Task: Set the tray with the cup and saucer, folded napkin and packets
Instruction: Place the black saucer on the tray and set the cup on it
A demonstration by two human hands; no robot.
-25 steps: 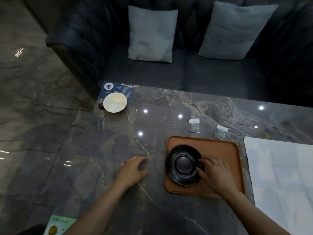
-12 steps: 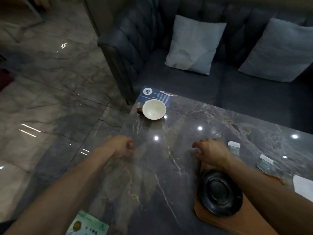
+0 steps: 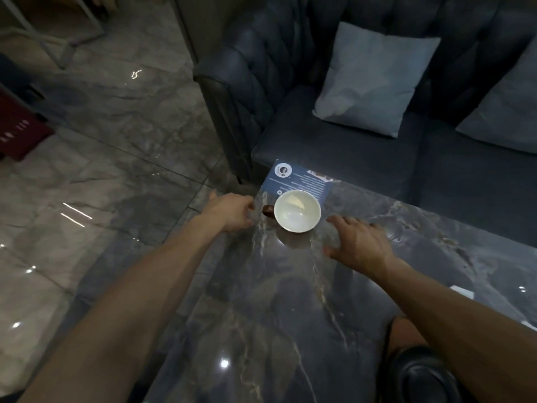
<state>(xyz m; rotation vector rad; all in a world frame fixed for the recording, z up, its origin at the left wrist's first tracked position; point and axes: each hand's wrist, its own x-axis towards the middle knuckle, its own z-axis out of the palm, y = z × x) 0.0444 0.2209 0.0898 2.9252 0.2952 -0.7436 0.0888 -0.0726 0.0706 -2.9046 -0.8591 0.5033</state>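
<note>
A cup (image 3: 297, 211), white inside with a dark brown handle pointing left, stands near the far left corner of the marble table (image 3: 290, 315). My left hand (image 3: 231, 210) hovers just left of the handle, fingers loosely curled, holding nothing. My right hand (image 3: 359, 242) is spread open just right of the cup, not touching it. At the bottom right the black saucer (image 3: 418, 376) lies on the brown tray (image 3: 401, 334), both partly hidden by my right forearm. A white packet (image 3: 462, 292) shows beside that arm.
A blue printed card (image 3: 299, 178) lies under and behind the cup at the table corner. A dark sofa (image 3: 334, 146) with two pale cushions (image 3: 369, 80) stands behind the table. Glossy marble floor (image 3: 101, 170) lies to the left, past the table's edge.
Both hands have moved forward to either side of the cup. The view has swung left, so the tray and saucer slid to the bottom right corner.
</note>
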